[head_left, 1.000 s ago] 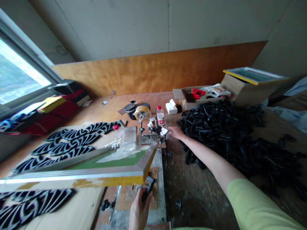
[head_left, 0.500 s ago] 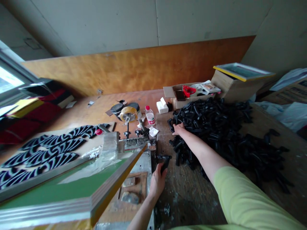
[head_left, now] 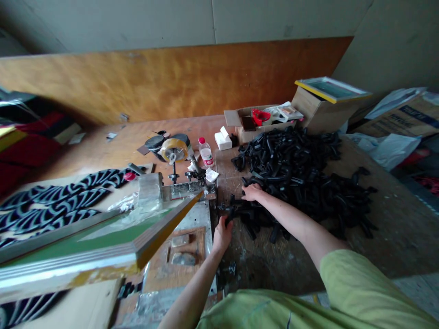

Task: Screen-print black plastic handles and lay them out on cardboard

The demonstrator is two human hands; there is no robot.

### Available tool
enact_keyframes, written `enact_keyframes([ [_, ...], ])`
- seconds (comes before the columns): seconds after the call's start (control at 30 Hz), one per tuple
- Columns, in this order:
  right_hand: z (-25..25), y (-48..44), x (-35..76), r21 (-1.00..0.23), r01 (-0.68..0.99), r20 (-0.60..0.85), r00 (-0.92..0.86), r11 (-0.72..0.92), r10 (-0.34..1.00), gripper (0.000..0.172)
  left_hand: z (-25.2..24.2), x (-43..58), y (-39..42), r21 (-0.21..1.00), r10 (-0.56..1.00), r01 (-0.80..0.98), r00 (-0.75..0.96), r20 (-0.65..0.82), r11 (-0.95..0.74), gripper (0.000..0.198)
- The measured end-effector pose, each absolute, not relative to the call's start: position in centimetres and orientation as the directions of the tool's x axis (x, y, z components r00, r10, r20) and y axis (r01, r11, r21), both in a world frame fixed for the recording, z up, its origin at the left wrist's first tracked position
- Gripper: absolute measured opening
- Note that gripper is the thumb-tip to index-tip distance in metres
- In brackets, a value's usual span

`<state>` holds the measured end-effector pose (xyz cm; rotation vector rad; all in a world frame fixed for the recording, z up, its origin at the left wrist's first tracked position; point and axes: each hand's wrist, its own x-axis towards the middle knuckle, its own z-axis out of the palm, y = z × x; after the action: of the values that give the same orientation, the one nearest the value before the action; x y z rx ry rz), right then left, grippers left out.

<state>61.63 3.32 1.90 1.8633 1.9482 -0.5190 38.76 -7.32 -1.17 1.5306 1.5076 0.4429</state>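
My left hand is closed around a black, bent plastic part, beside the right edge of the metal printing base. Much of that part is hidden by my fingers. My right hand is at the left edge of a big heap of black plastic parts, its fingers bent around a dark piece; the exact grip is hard to make out. Left of my hands, a screen printing frame with green mesh is tilted up over the base, where a wooden jig holds two greyish blocks.
A bottle with a red cap, a white box and a roll of tape stand behind the base. Further back is an open carton. Rows of dark curved pieces lie on a board at left.
My right hand has come nearer to me along the heap's edge, and some black parts there lie closer. My left hand still holds its part. The view has shifted right and downward.
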Motion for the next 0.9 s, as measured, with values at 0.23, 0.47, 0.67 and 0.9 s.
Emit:
enact_keyframes([
  [0.23, 2.3, -4.1, 58.8, -0.033, 0.985, -0.528, -0.162, 0.17, 0.834, 0.037, -0.7, 39.5, -6.7, 0.751, 0.938, 0.657, 0.217, -0.269, 0.063, 0.03],
  [0.47, 4.1, -9.4, 57.7, -0.103, 0.967, -0.419, -0.254, 0.232, 0.872, 0.026, 0.6, 40.0, -5.0, 0.741, 0.909, 0.657, 0.381, -0.169, -0.137, 0.042],
  [0.67, 6.6, -13.2, 60.8, -0.087, 0.985, -0.074, 0.146, -0.152, 0.987, 0.017, 1.9, 36.5, -7.8, 0.785, 0.912, 0.586, 0.404, -0.069, -0.2, 0.034],
  [0.9, 4.9, -14.9, 63.1, -0.136, 0.899, 0.045, 0.425, -0.416, 0.904, 0.02, 3.3, 28.8, -11.4, 0.874, 0.961, 0.486, 0.243, -0.13, -0.005, 0.029],
])
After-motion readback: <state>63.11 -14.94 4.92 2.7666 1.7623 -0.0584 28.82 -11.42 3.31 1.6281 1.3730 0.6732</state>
